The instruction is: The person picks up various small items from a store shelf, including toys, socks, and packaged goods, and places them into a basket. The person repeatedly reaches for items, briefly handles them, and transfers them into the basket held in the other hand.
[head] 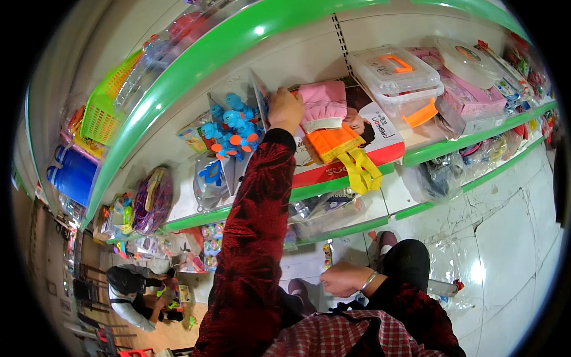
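Observation:
My left hand (285, 109) reaches onto the middle shelf, palm down, between an open carton (255, 100) and a pink cloth item (323, 100) with a white band. Its fingertips are turned away, so any grip is hidden. The pink cloth lies over an orange cloth item (332, 140) with yellow straps (360, 167). Both rest on a flat printed box (386, 129) with a red edge. Blue toy figures (236, 122) with orange blades fill the carton to the left. My right hand (344, 279), wearing a bangle, hangs low over the floor, fingers curled with nothing visible in them.
Clear plastic boxes with orange clasps (395, 73) stand to the right. A green shelf edge (192, 58) curves overhead, near a green basket (109, 107). Plastic packaging (450, 272) lies on the cracked tile floor (504, 241). Another person (134, 294) crouches at lower left.

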The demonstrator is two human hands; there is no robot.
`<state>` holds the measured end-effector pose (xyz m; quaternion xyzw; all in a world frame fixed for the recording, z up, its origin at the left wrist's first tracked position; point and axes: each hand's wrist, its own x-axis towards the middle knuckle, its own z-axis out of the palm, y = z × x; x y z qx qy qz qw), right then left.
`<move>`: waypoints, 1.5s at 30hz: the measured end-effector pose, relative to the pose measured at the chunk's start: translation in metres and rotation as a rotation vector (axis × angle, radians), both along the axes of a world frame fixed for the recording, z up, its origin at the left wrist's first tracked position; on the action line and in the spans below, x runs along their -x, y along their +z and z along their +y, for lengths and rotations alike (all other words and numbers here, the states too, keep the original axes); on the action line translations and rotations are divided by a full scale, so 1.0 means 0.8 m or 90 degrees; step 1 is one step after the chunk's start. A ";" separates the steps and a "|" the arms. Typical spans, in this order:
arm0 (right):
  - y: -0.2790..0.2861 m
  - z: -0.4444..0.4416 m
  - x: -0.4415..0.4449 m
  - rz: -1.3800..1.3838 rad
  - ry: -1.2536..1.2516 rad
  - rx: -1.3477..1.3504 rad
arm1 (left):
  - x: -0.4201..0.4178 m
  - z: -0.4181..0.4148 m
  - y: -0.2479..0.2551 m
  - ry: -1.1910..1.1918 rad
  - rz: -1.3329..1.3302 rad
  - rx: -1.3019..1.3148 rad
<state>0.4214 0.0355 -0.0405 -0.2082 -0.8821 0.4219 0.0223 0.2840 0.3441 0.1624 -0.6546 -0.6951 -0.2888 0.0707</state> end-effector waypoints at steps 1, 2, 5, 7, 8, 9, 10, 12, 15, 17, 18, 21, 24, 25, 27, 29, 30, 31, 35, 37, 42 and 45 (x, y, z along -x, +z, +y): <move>-0.004 -0.001 0.001 0.005 -0.002 -0.002 | -0.004 -0.008 0.008 -0.134 0.019 -0.004; -0.009 -0.001 0.000 0.008 -0.006 -0.005 | -0.008 -0.016 0.015 -0.270 0.036 -0.008; -0.014 -0.001 0.000 -0.024 -0.012 0.002 | -0.032 -0.054 0.043 -0.513 0.099 0.249; -0.009 -0.008 0.003 -0.034 -0.008 -0.007 | -0.007 -0.043 0.017 -0.524 0.191 0.218; -0.006 -0.007 0.003 -0.066 0.010 0.000 | -0.004 -0.036 0.012 -0.487 0.113 0.242; 0.000 -0.005 0.003 -0.100 0.027 0.006 | -0.005 -0.031 0.011 -0.450 0.035 0.264; 0.004 -0.004 0.002 -0.133 0.044 0.012 | -0.005 -0.027 0.011 -0.411 -0.043 0.285; 0.007 -0.003 0.000 -0.127 0.039 0.012 | -0.012 -0.016 0.023 -0.294 -0.097 0.186; 0.001 0.001 -0.002 -0.146 0.019 0.030 | -0.034 -0.034 0.057 -0.174 0.004 0.022; 0.004 -0.006 0.003 -0.131 0.018 0.014 | -0.032 -0.065 0.085 -0.129 0.080 -0.015; 0.013 -0.009 0.002 -0.111 0.017 -0.009 | -0.030 -0.080 0.091 -0.097 0.125 0.016; 0.010 -0.007 -0.008 -0.052 -0.013 -0.050 | -0.048 -0.117 0.087 -0.120 0.268 0.206; 0.008 -0.007 -0.010 -0.032 -0.019 -0.056 | -0.045 -0.125 0.048 -0.122 0.307 0.199; 0.012 -0.006 -0.010 -0.033 -0.017 -0.054 | -0.040 -0.126 0.035 -0.120 0.298 0.189; 0.014 -0.006 -0.007 -0.081 0.004 -0.050 | -0.036 -0.115 0.021 -0.131 0.268 0.184; 0.006 -0.002 -0.007 -0.107 0.021 -0.061 | -0.039 -0.100 0.018 -0.157 0.225 0.174; 0.006 -0.004 -0.007 -0.101 0.020 -0.051 | -0.037 -0.092 0.018 -0.140 0.212 0.192; 0.006 -0.005 -0.007 -0.098 0.014 -0.043 | -0.037 -0.078 0.018 -0.126 0.198 0.207; 0.024 -0.005 -0.001 -0.114 0.034 -0.018 | 0.040 0.025 0.007 -0.075 0.293 0.119; 0.009 -0.005 0.001 -0.090 0.016 -0.045 | 0.059 0.054 0.022 -0.114 0.121 0.005; 0.017 0.005 -0.011 -0.125 -0.002 -0.035 | -0.030 -0.004 0.083 -0.231 -0.647 -0.218; 0.010 -0.004 -0.003 -0.090 -0.007 -0.073 | -0.007 -0.019 0.103 -0.137 -0.486 -0.333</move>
